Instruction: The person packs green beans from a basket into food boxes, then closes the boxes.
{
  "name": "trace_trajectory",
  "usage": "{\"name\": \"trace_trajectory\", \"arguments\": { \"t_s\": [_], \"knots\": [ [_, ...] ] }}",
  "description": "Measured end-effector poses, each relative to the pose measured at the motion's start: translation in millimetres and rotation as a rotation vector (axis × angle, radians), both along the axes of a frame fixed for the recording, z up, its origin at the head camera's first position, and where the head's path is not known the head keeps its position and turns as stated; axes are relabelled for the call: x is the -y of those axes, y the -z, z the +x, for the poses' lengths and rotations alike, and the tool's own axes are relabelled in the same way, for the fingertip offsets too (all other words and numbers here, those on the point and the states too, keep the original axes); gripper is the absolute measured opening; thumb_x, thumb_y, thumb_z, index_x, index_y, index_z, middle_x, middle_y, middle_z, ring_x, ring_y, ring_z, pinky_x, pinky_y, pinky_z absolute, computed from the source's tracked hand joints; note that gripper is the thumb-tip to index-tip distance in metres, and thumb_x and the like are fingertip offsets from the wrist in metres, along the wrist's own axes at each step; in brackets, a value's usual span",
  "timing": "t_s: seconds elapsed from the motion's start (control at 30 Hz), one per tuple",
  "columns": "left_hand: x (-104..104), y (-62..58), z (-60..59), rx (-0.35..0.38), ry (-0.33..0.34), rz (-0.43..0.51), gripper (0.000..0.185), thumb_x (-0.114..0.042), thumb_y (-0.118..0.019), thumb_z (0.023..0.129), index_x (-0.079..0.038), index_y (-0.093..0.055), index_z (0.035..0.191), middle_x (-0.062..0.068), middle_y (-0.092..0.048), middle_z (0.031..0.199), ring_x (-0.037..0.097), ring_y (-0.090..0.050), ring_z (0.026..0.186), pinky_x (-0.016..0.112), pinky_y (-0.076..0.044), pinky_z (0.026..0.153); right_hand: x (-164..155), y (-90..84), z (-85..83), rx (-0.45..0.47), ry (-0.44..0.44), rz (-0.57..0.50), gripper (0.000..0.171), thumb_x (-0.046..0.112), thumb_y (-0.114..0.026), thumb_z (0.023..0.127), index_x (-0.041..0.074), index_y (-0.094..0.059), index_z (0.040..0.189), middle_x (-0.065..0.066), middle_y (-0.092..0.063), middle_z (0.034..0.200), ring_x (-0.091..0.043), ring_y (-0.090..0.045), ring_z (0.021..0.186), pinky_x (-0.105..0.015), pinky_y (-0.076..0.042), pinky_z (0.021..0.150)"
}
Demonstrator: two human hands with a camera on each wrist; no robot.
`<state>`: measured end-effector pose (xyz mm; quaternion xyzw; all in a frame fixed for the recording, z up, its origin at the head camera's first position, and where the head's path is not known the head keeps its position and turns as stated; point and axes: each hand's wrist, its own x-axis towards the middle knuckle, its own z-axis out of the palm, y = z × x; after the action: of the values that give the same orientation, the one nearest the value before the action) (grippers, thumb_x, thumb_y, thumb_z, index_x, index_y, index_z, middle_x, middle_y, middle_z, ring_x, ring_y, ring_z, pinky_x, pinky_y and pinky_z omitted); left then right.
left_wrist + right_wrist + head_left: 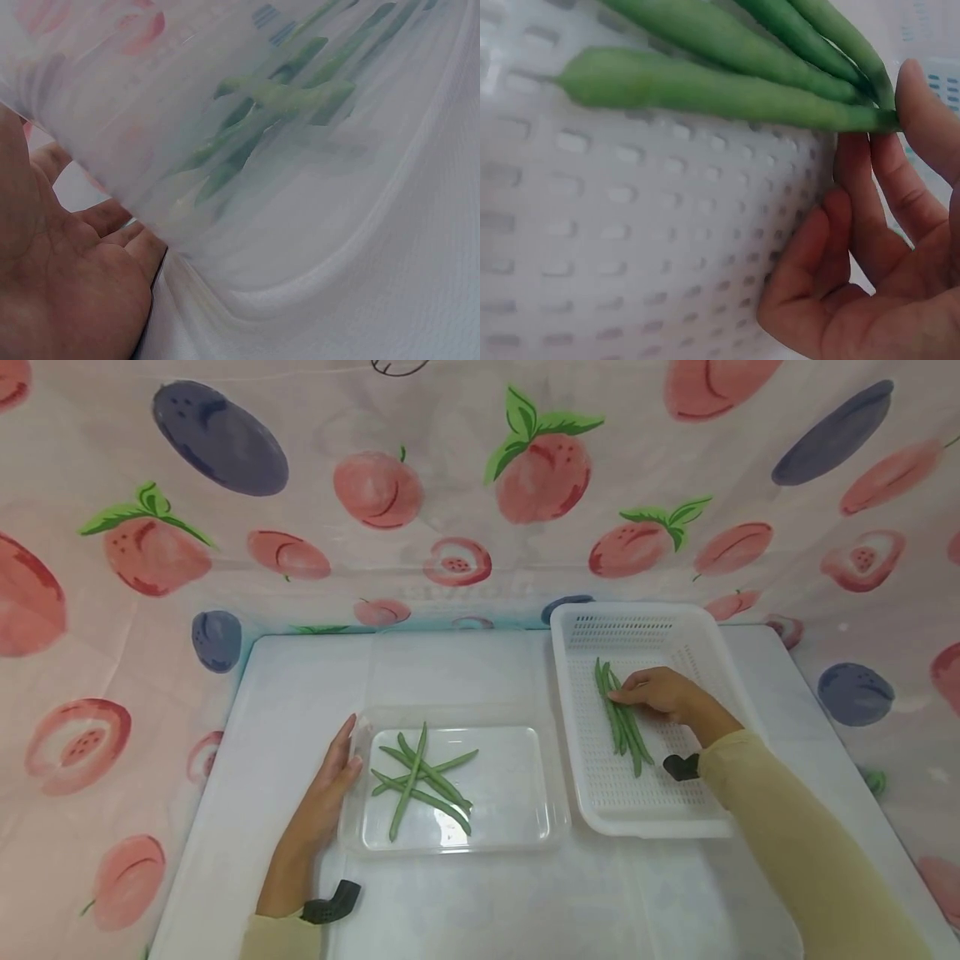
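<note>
Inside the white perforated basket (pixel 712 802), my right hand (pixel 663 692) pinches a small bunch of green beans (pixel 621 727) between thumb and fingertips. The right wrist view shows the tapering ends of the beans (pixel 727 94) between the thumb and the fingers, with their bodies lying over the slotted basket wall. My left hand (pixel 330 781) rests against the left side of a clear plastic container (pixel 510 843), fingers extended along its edge. Several green beans (pixel 423 777) lie crossed in the left half of that container. Through its translucent wall these beans (pixel 292 101) look blurred in the left wrist view.
Both containers stand side by side on a white-covered table (pixel 450 902), the basket at the right and slightly farther back. A fruit-print curtain (pixel 450 485) rises behind the table and along both sides. Black wrist mounts (pixel 332 902) sit at both cuffs.
</note>
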<state>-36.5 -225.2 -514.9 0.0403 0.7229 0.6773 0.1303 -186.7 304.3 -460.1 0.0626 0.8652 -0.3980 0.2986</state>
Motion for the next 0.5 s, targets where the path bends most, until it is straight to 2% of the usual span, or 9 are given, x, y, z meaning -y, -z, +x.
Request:
{"name": "trace_trajectory", "arguments": {
  "t_s": [0.17,0.23,0.4,0.5],
  "knots": [
    [-0.5,-1.6,0.0,-0.008,0.002,-0.004,0.064,-0.021,-0.038,0.110,-0.034,-0.007,0.165,0.000,0.001,0.174,0.037,0.004,0.159,0.077,-0.014,0.114,-5.3,-2.6,-3.1,0.038,0.002,-0.044,0.044,0.043,-0.074,0.093,0.003,-0.060,0.107,0.006,-0.046,0.067,-0.011,-0.044,0.064,-0.028,-0.040,0.060],
    [-0.4,-1.8,-0.5,-0.008,0.003,-0.002,0.065,-0.020,-0.038,0.110,-0.034,-0.007,0.165,0.001,0.001,0.174,0.038,0.004,0.159,0.078,-0.014,0.114,-6.0,-3.8,-4.0,0.065,0.015,-0.085,0.046,0.045,-0.074,0.093,0.006,-0.057,0.109,0.007,-0.049,0.072,-0.011,-0.047,0.069,-0.029,-0.043,0.065],
    [0.2,-1.4,-1.6,0.008,-0.013,-0.005,0.065,-0.021,-0.040,0.110,-0.037,-0.010,0.164,0.001,0.001,0.174,0.037,0.005,0.159,0.079,-0.010,0.115,-7.5,-4.8,-4.7,0.099,0.018,-0.146,0.044,0.046,-0.073,0.093,0.010,-0.054,0.112,0.009,-0.062,0.095,-0.009,-0.059,0.093,-0.031,-0.050,0.090],
    [0.6,-1.0,-2.3,0.015,-0.021,-0.011,0.064,-0.021,-0.040,0.109,-0.040,-0.011,0.164,0.001,0.000,0.174,0.036,0.006,0.160,0.079,-0.008,0.115,-8.3,-5.6,-5.2,0.095,0.024,-0.172,0.040,0.044,-0.071,0.095,0.010,-0.058,0.110,0.006,-0.066,0.099,-0.010,-0.064,0.094,-0.032,-0.054,0.090]
  ]
}}
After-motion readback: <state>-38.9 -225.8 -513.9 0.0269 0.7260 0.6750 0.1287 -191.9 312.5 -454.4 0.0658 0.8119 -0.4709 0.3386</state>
